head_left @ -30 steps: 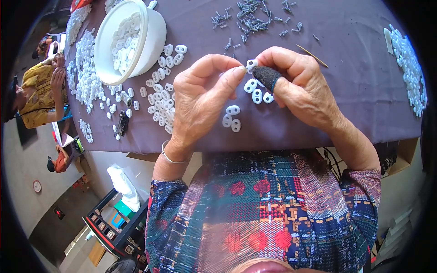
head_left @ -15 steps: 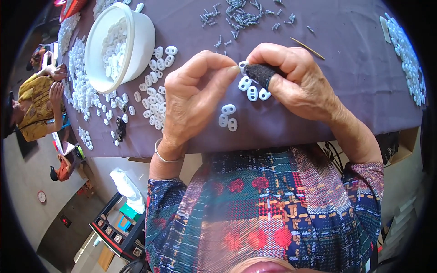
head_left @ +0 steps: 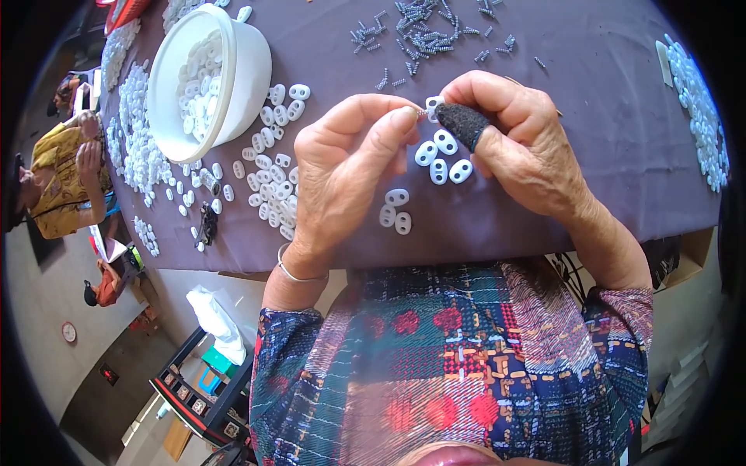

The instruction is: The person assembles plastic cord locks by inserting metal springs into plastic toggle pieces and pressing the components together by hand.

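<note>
My left hand (head_left: 353,151) pinches a tiny metal spring (head_left: 422,113) between thumb and forefinger. The spring's end meets a white oval two-hole plastic piece (head_left: 433,106), which my right hand (head_left: 517,132) grips between thumb and forefinger. A black fabric cover (head_left: 463,124) wraps the right thumb and hides part of that piece. Just below the fingertips lies a small cluster of similar white pieces (head_left: 439,171) with dark holes. Nearer to me rests a second small group of white pieces (head_left: 396,197).
Loose springs (head_left: 427,31) are scattered at the far middle. A white tub (head_left: 252,78) of white pieces stands at far left, with heaps of pieces (head_left: 268,186) around it. Another pile (head_left: 695,109) lies far right. A person in yellow (head_left: 66,175) sits at the left.
The spring now shows between my left fingertips and the held piece. Both hands sit slightly further right in view, and the cluster below is less covered. The thin stick is now mostly behind my right hand.
</note>
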Action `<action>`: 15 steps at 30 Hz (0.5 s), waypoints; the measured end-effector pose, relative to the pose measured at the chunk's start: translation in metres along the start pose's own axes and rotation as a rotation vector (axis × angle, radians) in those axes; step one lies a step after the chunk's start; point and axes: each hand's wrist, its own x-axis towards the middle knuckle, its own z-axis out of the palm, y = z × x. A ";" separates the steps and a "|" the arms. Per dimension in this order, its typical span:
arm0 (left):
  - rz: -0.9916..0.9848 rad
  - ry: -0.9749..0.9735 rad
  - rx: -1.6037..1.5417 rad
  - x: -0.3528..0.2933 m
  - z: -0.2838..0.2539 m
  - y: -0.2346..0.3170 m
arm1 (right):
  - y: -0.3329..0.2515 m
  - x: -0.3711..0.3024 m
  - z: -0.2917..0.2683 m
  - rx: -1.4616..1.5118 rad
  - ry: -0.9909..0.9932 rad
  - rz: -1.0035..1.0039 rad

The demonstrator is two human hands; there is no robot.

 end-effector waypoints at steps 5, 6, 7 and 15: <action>-0.095 -0.047 -0.012 0.002 -0.005 0.002 | 0.000 0.001 -0.001 -0.025 -0.033 -0.001; -0.097 -0.047 -0.013 0.002 -0.004 0.003 | -0.001 0.001 -0.001 -0.025 -0.032 0.000; -0.099 -0.055 0.009 0.001 -0.004 0.004 | -0.001 0.001 -0.002 -0.029 -0.035 0.008; 0.097 -0.071 0.233 0.002 -0.001 -0.004 | 0.002 0.001 -0.002 -0.144 -0.038 -0.107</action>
